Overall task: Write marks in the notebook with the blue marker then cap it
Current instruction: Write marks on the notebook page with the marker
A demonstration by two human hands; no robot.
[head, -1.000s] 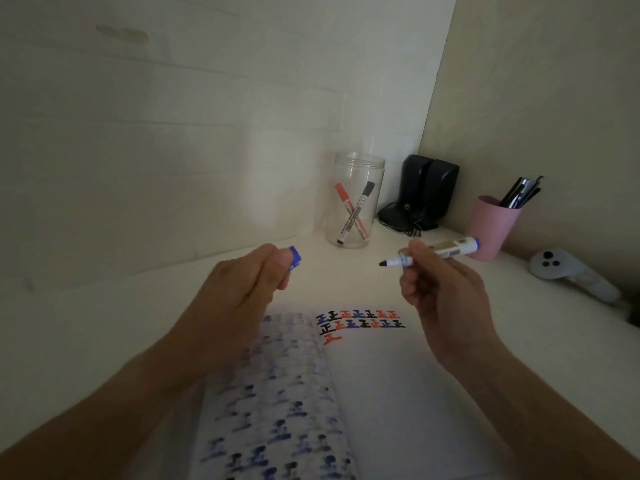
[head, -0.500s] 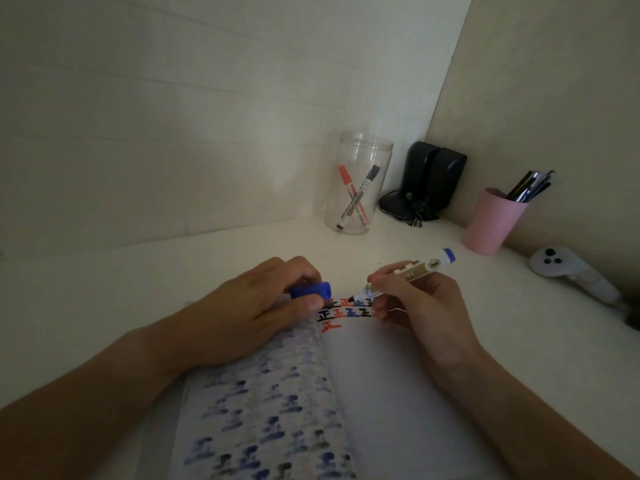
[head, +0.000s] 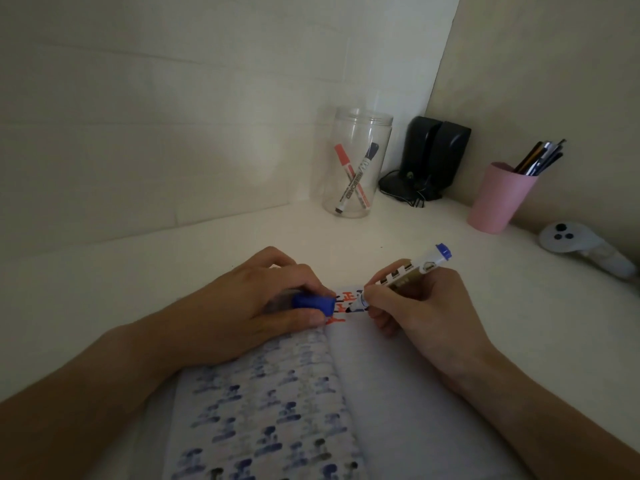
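Observation:
An open notebook (head: 398, 393) lies on the white desk in front of me; its left page is full of blue and dark marks, its right page has a few rows of red, blue and black marks at the top. My right hand (head: 426, 306) grips the uncapped blue marker (head: 408, 275), its tip down on the right page by those rows. My left hand (head: 256, 306) rests on the top of the left page and pinches the blue cap (head: 313, 303). The hands hide most of the written rows.
A clear jar (head: 356, 161) with a red and a dark marker stands at the back. Black speakers (head: 433, 157) fill the corner. A pink cup (head: 498, 199) of pens and a white controller (head: 581, 247) sit at the right.
Both hands came down from the air onto the notebook. The marker tip went from pointing left in mid-air to touching the right page; the cap hand settled on the left page.

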